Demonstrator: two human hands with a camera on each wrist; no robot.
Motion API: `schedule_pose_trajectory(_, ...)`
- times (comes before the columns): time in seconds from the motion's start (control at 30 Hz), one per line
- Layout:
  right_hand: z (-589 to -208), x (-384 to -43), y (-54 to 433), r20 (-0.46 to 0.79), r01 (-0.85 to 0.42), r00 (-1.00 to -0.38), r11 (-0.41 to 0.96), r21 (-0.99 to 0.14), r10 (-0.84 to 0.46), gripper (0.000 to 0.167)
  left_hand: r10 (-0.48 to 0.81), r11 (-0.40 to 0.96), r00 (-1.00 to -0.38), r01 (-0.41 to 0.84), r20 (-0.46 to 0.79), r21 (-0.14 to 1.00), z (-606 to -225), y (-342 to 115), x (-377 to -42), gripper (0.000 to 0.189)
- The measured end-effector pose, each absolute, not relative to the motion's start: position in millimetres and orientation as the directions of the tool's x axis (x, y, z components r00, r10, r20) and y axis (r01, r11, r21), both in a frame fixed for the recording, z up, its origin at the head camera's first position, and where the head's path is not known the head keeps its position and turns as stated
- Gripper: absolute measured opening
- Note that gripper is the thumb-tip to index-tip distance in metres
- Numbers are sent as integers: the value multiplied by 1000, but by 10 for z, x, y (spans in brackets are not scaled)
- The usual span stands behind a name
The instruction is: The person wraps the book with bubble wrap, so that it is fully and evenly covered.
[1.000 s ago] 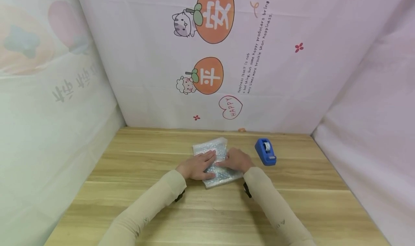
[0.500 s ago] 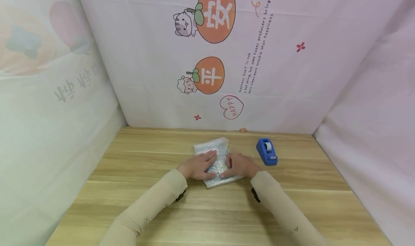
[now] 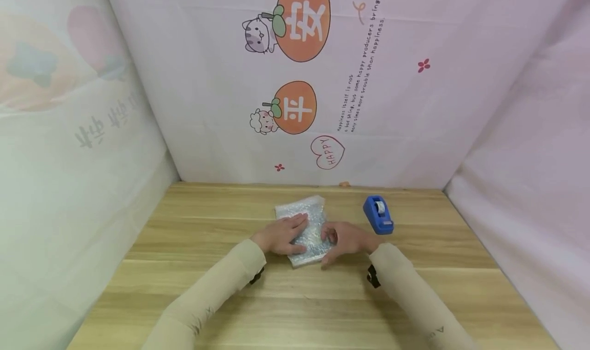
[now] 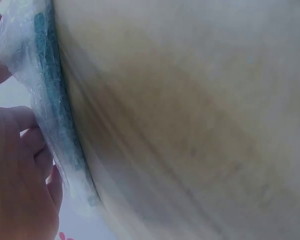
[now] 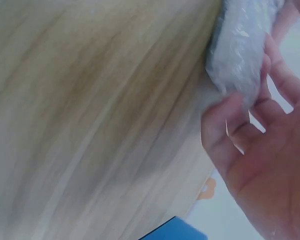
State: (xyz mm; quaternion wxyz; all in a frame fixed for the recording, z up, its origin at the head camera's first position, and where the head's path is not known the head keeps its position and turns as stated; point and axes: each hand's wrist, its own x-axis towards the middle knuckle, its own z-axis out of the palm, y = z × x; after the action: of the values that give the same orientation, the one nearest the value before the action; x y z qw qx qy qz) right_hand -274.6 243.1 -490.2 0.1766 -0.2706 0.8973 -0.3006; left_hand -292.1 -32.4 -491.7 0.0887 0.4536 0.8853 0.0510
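A flat packet in clear bubble wrap [image 3: 313,229] lies on the wooden table. Teal shows through the wrap along the packet's edge [image 4: 52,75] in the left wrist view; what is inside cannot be told. My left hand [image 3: 282,235] rests on its left part, fingers laid over the top. At the right side is my right hand [image 3: 348,239], its fingers loosely bent against the edge and the thumb apart near the front corner. The right wrist view shows that hand [image 5: 270,150] around the packet's end [image 5: 240,55], without a clear pinch.
A blue tape dispenser [image 3: 379,217] with a roll of tape stands right of the packet, behind the right hand. White printed cloth [image 3: 221,109] hangs behind the table [image 3: 207,217] and along both sides.
My right hand has slid from the packet's middle toward its right edge and nearer the front, and its thumb has moved away from the fingers. The left hand stays in place.
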Motion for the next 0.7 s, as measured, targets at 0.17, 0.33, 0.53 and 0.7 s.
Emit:
schedule_pose_trajectory(0.17, -4863, -2722, 2439, -162, -369, -778, 650, -664, -608, 52, 829, 559, -545, 811, -124, 174, -4850, -362, -3006, 84)
schedule_pose_trajectory(0.33, -4823, -2687, 2424, -138, -389, -766, 624, -678, -627, 48, 812, 584, -569, 789, -131, 191, -4837, -397, -3061, 86)
schedule_pose_trajectory(0.53, -4616, -2612, 2481, -66, -415, -791, 613, -672, -608, 37, 810, 571, -585, 766, -48, 296, -4856, -505, -3102, 84)
schedule_pose_trajectory(0.7, -4489, -2548, 2588, -7, -468, -829, 702, -537, -559, 41, 803, 567, -593, 792, 63, 224, -4846, -646, -3049, 70)
